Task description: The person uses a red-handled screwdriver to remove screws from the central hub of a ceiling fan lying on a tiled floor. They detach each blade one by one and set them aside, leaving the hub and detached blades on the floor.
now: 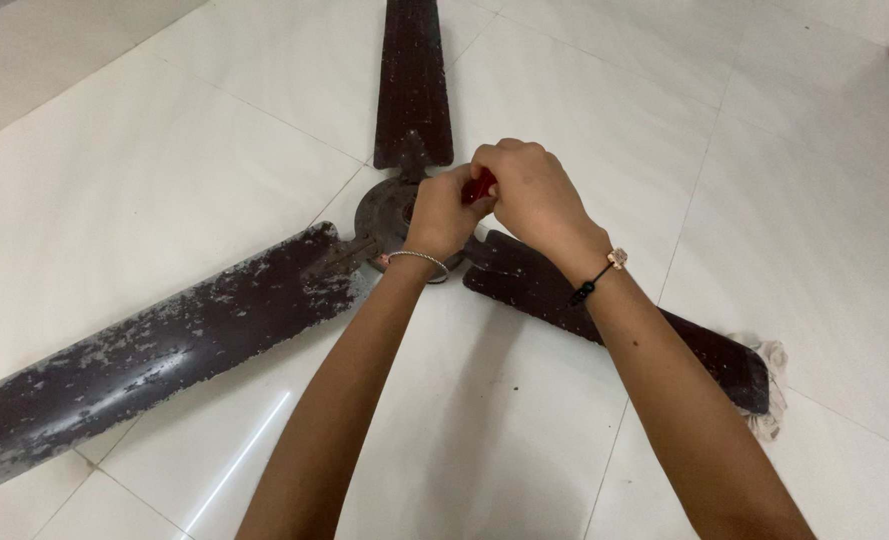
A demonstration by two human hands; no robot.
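- The near blade [144, 365] of the ceiling fan is lying flat on the white tiled floor [804, 200], its dark paint flaking to bare grey, so the assembly is resting steady under the work.
- The left hand [442, 215], a metal bangle at its wrist, is curling closed over the hub [382, 205]; what its fingers are gripping is hidden.
- The right hand [529, 190] is wrapping tightly around a red-handled tool [480, 185], probably a screwdriver, and is pressing it down at the hub, directly beside the left hand for support.
- The right blade [524, 285] is passing under the right forearm, its tip resting on a crumpled cloth [769, 385].
- The far blade [413, 80] is pointing away from the person.
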